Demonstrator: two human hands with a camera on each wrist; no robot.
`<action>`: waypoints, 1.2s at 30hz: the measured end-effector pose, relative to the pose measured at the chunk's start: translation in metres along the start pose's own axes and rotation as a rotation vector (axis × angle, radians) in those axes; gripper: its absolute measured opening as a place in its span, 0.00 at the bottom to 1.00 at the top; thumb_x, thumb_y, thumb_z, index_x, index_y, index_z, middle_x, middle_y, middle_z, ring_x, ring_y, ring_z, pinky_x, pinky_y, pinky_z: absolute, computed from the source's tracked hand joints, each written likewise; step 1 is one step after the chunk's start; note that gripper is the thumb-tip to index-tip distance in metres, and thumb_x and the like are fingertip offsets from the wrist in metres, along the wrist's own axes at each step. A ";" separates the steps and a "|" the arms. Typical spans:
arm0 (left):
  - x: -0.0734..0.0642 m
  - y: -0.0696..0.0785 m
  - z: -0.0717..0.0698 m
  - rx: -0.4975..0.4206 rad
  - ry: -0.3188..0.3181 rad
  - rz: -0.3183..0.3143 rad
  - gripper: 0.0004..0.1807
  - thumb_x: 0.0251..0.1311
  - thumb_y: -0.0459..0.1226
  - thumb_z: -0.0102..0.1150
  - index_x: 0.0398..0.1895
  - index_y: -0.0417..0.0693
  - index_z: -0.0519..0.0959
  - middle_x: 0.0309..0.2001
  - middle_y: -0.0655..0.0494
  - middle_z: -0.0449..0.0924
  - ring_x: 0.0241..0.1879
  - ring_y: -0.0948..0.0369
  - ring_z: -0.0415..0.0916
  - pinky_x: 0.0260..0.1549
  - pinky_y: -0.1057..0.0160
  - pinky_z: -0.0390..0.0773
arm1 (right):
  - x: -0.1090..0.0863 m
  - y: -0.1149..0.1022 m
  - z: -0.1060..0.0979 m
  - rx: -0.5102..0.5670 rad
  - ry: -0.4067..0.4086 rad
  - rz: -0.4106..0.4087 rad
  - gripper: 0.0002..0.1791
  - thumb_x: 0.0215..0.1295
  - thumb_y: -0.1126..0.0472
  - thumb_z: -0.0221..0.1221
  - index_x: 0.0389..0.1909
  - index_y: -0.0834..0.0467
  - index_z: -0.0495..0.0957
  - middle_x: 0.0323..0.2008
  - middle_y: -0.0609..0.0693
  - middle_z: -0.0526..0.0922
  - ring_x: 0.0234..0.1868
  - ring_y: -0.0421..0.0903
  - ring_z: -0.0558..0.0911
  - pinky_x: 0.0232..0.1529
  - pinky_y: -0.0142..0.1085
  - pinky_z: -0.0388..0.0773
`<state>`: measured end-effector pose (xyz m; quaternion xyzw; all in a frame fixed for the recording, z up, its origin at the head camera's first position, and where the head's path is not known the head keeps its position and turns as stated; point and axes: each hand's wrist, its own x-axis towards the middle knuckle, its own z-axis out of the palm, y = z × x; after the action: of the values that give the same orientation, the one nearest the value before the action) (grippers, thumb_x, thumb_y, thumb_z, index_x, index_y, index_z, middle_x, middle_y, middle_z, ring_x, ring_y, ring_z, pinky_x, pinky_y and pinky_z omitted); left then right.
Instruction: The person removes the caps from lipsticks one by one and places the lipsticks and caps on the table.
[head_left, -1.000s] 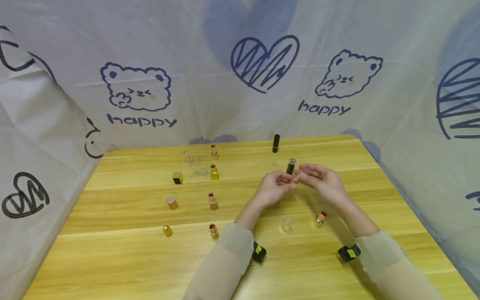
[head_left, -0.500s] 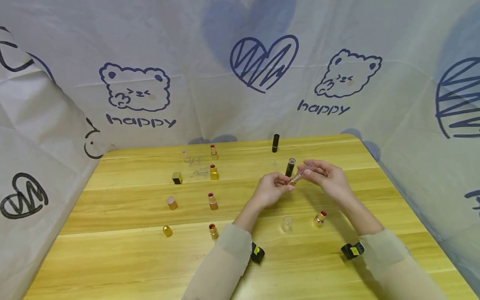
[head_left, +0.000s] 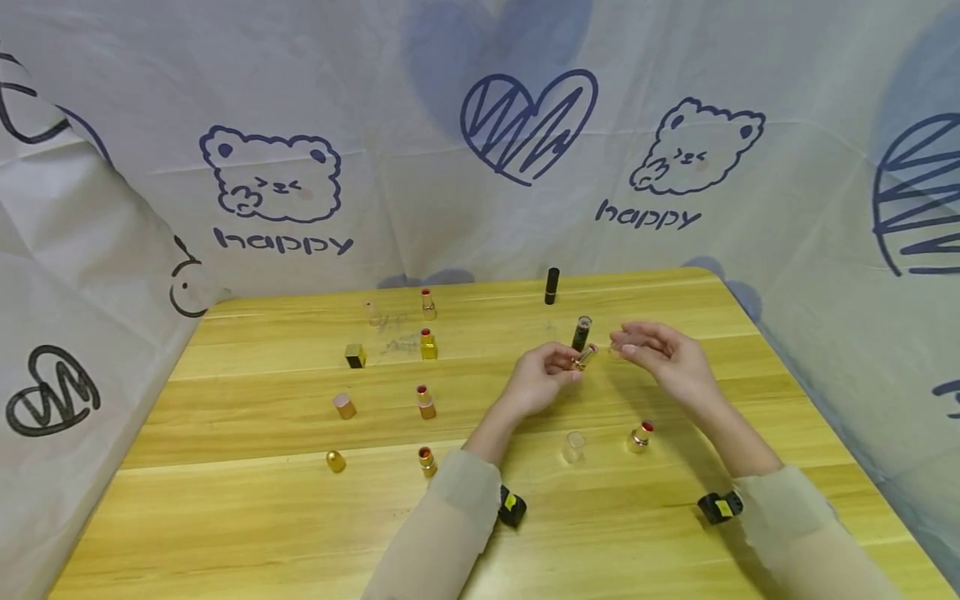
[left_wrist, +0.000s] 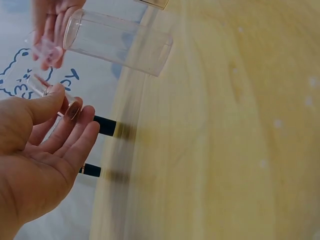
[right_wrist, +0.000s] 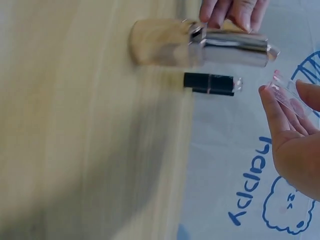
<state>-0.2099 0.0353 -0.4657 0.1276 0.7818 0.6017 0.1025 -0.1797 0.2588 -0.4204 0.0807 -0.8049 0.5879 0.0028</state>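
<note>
My left hand (head_left: 542, 379) pinches a small uncapped lipstick (head_left: 586, 357) with a gold base, tilted up to the right. The left wrist view shows this lipstick (left_wrist: 70, 107) between thumb and fingers. A short way to the right, my right hand (head_left: 663, 354) holds a clear cap (right_wrist: 287, 97) between thumb and fingers, apart from the lipstick. Just behind the left fingertips stands a black lipstick with a clear top (head_left: 582, 332). Nearer the body stand a clear cap (head_left: 573, 447) and an open gold lipstick with a red tip (head_left: 641, 437).
A black lipstick tube (head_left: 552, 286) stands near the wooden table's (head_left: 247, 517) back edge. On the left is a column of uncapped lipsticks (head_left: 425, 402), with caps beside them, among them a black-and-gold cap (head_left: 355, 357) and a gold cap (head_left: 335, 462). Printed cloth hangs behind.
The right hand has drawn the clear cap off the lipstick and moved slightly right, leaving a gap. The left hand keeps its grip on the lipstick and has shifted a little left.
</note>
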 end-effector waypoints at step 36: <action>-0.008 -0.006 -0.006 0.278 -0.110 -0.076 0.13 0.59 0.31 0.76 0.46 0.44 0.84 0.39 0.57 0.89 0.38 0.66 0.84 0.48 0.66 0.82 | -0.007 0.042 -0.005 -0.331 -0.211 0.069 0.14 0.71 0.67 0.65 0.55 0.68 0.82 0.49 0.61 0.86 0.52 0.57 0.86 0.48 0.28 0.84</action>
<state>-0.2048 0.0256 -0.4693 0.1436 0.8549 0.4755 0.1495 -0.1784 0.2771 -0.4588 0.1127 -0.8887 0.4356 -0.0883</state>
